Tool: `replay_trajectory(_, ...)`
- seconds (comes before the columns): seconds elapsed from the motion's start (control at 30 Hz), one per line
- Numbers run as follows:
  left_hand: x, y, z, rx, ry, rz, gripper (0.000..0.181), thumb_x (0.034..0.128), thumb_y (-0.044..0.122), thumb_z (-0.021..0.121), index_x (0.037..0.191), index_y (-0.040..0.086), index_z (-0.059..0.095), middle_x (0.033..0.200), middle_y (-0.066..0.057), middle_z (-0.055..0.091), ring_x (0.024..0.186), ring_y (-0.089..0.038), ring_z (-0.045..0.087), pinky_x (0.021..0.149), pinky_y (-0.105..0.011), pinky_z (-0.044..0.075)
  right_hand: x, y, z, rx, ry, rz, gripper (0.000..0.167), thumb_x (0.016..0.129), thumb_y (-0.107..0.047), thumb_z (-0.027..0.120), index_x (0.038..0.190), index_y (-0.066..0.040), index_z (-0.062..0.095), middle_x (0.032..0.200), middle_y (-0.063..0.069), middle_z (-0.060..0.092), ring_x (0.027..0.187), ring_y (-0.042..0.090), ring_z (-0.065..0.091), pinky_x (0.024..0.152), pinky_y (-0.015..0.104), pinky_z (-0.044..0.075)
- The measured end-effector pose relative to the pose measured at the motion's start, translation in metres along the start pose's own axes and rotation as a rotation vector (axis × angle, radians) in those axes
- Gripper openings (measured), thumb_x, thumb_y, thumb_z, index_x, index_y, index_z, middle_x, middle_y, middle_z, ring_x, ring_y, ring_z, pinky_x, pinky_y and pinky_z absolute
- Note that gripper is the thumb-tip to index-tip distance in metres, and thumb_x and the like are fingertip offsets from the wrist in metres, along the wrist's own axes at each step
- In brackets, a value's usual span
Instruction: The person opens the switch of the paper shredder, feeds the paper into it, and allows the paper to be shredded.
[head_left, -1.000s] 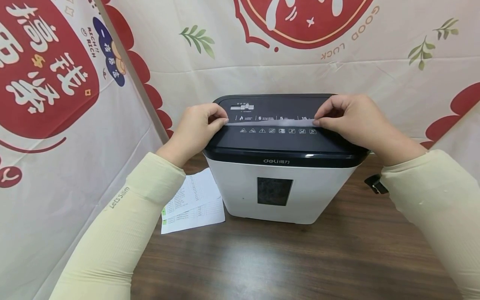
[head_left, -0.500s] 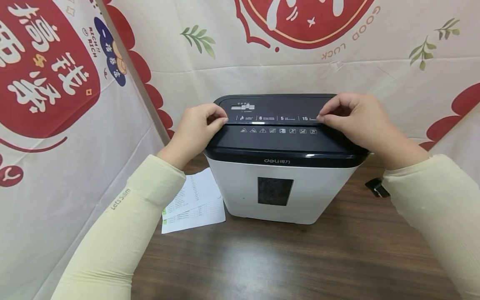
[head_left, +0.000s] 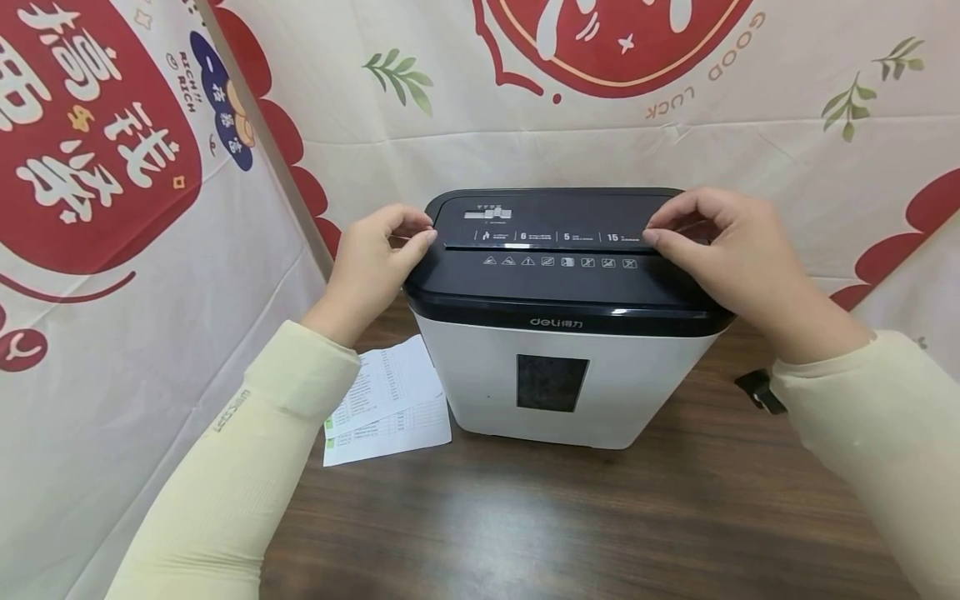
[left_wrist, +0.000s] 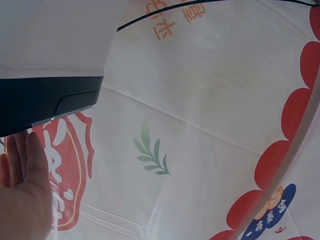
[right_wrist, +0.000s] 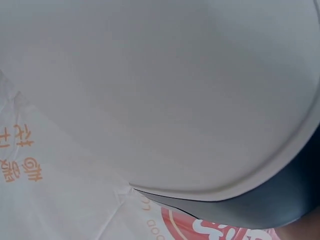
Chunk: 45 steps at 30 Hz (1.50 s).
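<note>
A paper shredder (head_left: 472, 375), white below with a dark lid, stands upright in the head view. Across its lid runs a narrow feed slot (head_left: 547, 247), with no paper showing above it. My left hand (head_left: 367, 267) is at the lid's left edge, thumb and fingers bent loosely around nothing. Over the lid's right end, my right hand (head_left: 738, 258) is likewise loosely bent and holds nothing. In the left wrist view the left hand (left_wrist: 30, 185) has its fingertips by the dark lid. Only a sliver of the right hand (right_wrist: 300, 230) shows in the right wrist view.
Printed paper sheets (head_left: 390, 425) overlap on the brown wooden table (head_left: 510, 525), left of the shredder. A patterned cloth (head_left: 600, 150) hangs close behind, and another cloth (head_left: 247, 225) hangs at the left. A small black object (head_left: 759, 392) is beside the right sleeve.
A white paper strip stood above the slot one second ago; it sank out of sight into the shredder. My hands have since moved slightly apart, left hand leftward, right hand rightward.
</note>
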<state>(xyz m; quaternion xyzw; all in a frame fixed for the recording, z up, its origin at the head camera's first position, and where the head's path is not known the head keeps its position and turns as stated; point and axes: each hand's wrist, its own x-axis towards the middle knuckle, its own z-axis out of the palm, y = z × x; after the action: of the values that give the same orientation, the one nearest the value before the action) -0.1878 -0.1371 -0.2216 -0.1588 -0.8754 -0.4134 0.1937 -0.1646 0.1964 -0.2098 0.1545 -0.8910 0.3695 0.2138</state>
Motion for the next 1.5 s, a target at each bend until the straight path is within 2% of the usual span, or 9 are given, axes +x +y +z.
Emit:
replay_trajectory(0.1, -0.003, -0.005, -0.003, -0.021, 0.032, -0.002, 0.017, 0.0911, 0.01, 0.066, 0.105, 0.001, 0.068, 0.098, -0.009, 0.07, 0.09, -0.017, 0.064, 0.086, -0.027, 0.052, -0.003, -0.002, 0.0, -0.004, -0.001, -0.02, 0.022, 0.087, -0.016, 0.072, 0.107, -0.004, 0.069, 0.103, 0.013, 0.066, 0.08, -0.004, 0.053, 0.074, 0.005, 0.039)
replay_trajectory(0.47, -0.013, -0.023, -0.015, -0.034, 0.14, -0.036, 0.023, 0.0907, 0.008, 0.065, 0.112, 0.001, 0.065, 0.106, -0.012, 0.068, 0.097, -0.019, 0.064, 0.088, -0.03, 0.051, -0.011, -0.007, 0.0, -0.049, -0.014, -0.11, 0.035, 0.084, -0.011, 0.074, 0.117, -0.005, 0.065, 0.122, 0.009, 0.06, 0.1, -0.003, 0.046, 0.084, 0.004, 0.034)
replay_trajectory(0.77, -0.025, -0.046, -0.022, -0.015, 0.155, -0.109, 0.027, 0.0916, 0.01, 0.065, 0.116, 0.0, 0.061, 0.109, -0.013, 0.067, 0.101, -0.02, 0.063, 0.093, -0.034, 0.05, -0.019, -0.01, 0.005, -0.07, 0.007, -0.2, 0.038, 0.078, -0.003, 0.077, 0.115, -0.001, 0.065, 0.124, 0.011, 0.061, 0.116, 0.024, 0.05, 0.09, 0.01, 0.032)
replay_trajectory(0.9, -0.033, -0.058, -0.023, -0.015, 0.164, -0.147, 0.027, 0.0921, 0.01, 0.064, 0.117, -0.001, 0.06, 0.11, -0.015, 0.065, 0.1, -0.022, 0.061, 0.094, -0.036, 0.049, -0.025, -0.012, 0.007, -0.057, 0.034, -0.233, 0.042, 0.075, 0.001, 0.079, 0.114, 0.0, 0.065, 0.124, 0.013, 0.06, 0.12, 0.028, 0.049, 0.097, 0.014, 0.031)
replay_trajectory(1.13, -0.048, -0.085, -0.018, -0.086, 0.189, -0.253, 0.025, 0.0914, 0.006, 0.064, 0.114, -0.003, 0.06, 0.108, -0.015, 0.065, 0.098, -0.019, 0.061, 0.089, -0.026, 0.049, -0.038, -0.012, 0.009, -0.017, 0.111, -0.301, 0.045, 0.067, 0.008, 0.079, 0.11, 0.002, 0.067, 0.122, 0.014, 0.062, 0.121, 0.008, 0.047, 0.099, 0.012, 0.031)
replay_trajectory(1.2, -0.052, -0.092, -0.017, -0.1, 0.201, -0.283, 0.025, 0.0913, 0.006, 0.064, 0.115, -0.004, 0.06, 0.109, -0.016, 0.064, 0.098, -0.019, 0.062, 0.088, -0.023, 0.049, -0.041, -0.011, 0.01, -0.001, 0.142, -0.33, 0.04, 0.07, 0.002, 0.079, 0.108, 0.003, 0.068, 0.12, 0.016, 0.062, 0.12, 0.005, 0.047, 0.099, 0.012, 0.032)
replay_trajectory(1.27, -0.057, -0.099, -0.016, -0.112, 0.215, -0.311, 0.026, 0.0914, 0.005, 0.063, 0.115, -0.005, 0.059, 0.11, -0.018, 0.064, 0.099, -0.021, 0.061, 0.088, -0.022, 0.048, -0.045, -0.011, 0.012, 0.0, 0.177, -0.357, 0.037, 0.079, -0.021, 0.078, 0.105, 0.003, 0.068, 0.118, 0.017, 0.063, 0.119, 0.005, 0.048, 0.099, 0.013, 0.032)
replay_trajectory(1.4, -0.068, -0.111, -0.017, -0.113, 0.242, -0.369, 0.028, 0.0921, 0.004, 0.061, 0.117, -0.006, 0.057, 0.112, -0.019, 0.063, 0.101, -0.023, 0.061, 0.089, -0.023, 0.048, -0.05, -0.013, 0.016, -0.012, 0.229, -0.399, 0.067, 0.086, -0.061, 0.059, 0.101, 0.003, 0.068, 0.114, 0.019, 0.063, 0.117, 0.01, 0.05, 0.098, 0.012, 0.033)
replay_trajectory(1.5, -0.076, -0.121, -0.019, -0.099, 0.265, -0.411, 0.029, 0.0925, 0.004, 0.061, 0.119, -0.007, 0.056, 0.112, -0.019, 0.062, 0.102, -0.024, 0.06, 0.088, -0.022, 0.048, -0.054, -0.014, 0.019, -0.013, 0.242, -0.43, 0.069, 0.087, -0.063, 0.056, 0.099, 0.003, 0.068, 0.113, 0.02, 0.064, 0.116, 0.009, 0.051, 0.098, 0.013, 0.033)
